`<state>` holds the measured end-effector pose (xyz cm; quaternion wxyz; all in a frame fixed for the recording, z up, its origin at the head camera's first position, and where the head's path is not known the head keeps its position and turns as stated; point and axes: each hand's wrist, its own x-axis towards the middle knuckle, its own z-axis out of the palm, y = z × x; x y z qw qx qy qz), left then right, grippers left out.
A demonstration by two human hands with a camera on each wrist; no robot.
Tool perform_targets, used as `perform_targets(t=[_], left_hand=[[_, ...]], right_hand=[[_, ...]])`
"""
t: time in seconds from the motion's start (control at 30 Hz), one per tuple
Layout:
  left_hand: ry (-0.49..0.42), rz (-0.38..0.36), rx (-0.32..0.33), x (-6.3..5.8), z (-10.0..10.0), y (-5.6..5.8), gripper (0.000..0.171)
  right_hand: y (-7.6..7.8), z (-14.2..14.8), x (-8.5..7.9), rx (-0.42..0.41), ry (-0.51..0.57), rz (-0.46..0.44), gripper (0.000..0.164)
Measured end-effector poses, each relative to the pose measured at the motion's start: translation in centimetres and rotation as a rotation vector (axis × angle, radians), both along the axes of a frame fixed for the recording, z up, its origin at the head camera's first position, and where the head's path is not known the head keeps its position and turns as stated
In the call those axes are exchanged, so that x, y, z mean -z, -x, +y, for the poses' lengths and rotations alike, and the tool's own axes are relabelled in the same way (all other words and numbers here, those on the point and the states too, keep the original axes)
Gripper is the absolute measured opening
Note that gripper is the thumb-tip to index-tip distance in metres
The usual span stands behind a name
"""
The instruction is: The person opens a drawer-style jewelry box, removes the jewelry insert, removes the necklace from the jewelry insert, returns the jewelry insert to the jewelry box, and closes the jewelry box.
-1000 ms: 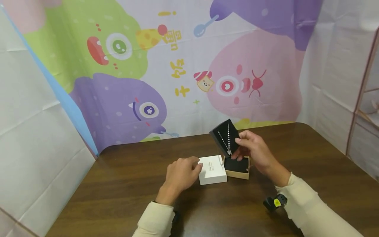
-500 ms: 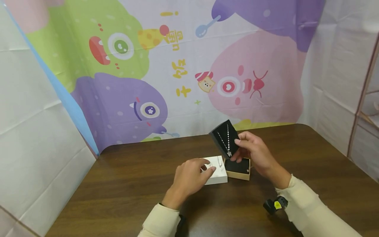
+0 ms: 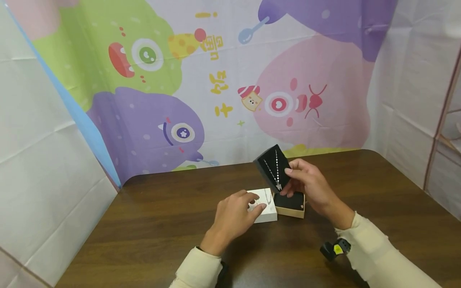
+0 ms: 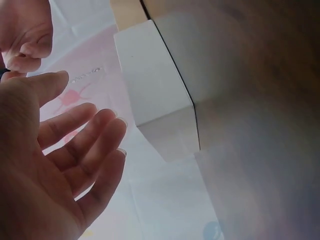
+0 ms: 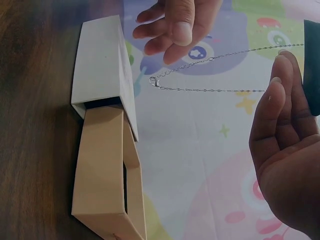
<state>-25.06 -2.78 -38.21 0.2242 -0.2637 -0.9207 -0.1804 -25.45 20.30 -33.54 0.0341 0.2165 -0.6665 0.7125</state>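
Crossing the bottom edge of the head view, two cream sleeves (image 3: 385, 256) lead to a pair of bare hands, with a black wrist device (image 3: 335, 249) bearing a yellow patch below the right cuff. Just below the frame's centre, the left hand (image 3: 234, 216) has its fingers loosely bent and its thumb apart, gripping nothing; the left wrist view shows gaps between several fingers. Right of centre, the right hand (image 3: 313, 184) pinches a black insert (image 3: 271, 161) by its lower right edge, thumb on the face and fingers behind, raised above the table (image 3: 155, 228) and tilted. On its face lies a silver necklace (image 3: 279, 186) in a V, pendant at the bottom. In the right wrist view, a loop of its chain, with a clasp, hangs off the insert near the left fingertips. Below centre, a white box (image 3: 266, 216), partly covered by the left hand, sits right beside an open tan box (image 3: 289, 213) with a black interior. Beyond the brown tabletop, a cloth backdrop (image 3: 230, 136) printed with green, purple and pink cartoon monsters fills the upper frame, flanked by pale panels (image 3: 36, 160).
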Motion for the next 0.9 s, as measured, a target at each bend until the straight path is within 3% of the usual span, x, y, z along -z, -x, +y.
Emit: perform_targets(t=[0.4, 0.9], left_hand=[[-0.003, -0.004, 0.012, 0.01, 0.50, -0.22, 0.025], [0.016, -0.082, 0.031, -0.19, 0.36, -0.38, 0.022]], right_hand=[[-0.19, -0.23, -0.24, -0.012, -0.019, 0.006, 0.015], [-0.70, -0.89, -0.53, -0.060, 0.016, 0.015, 0.015]])
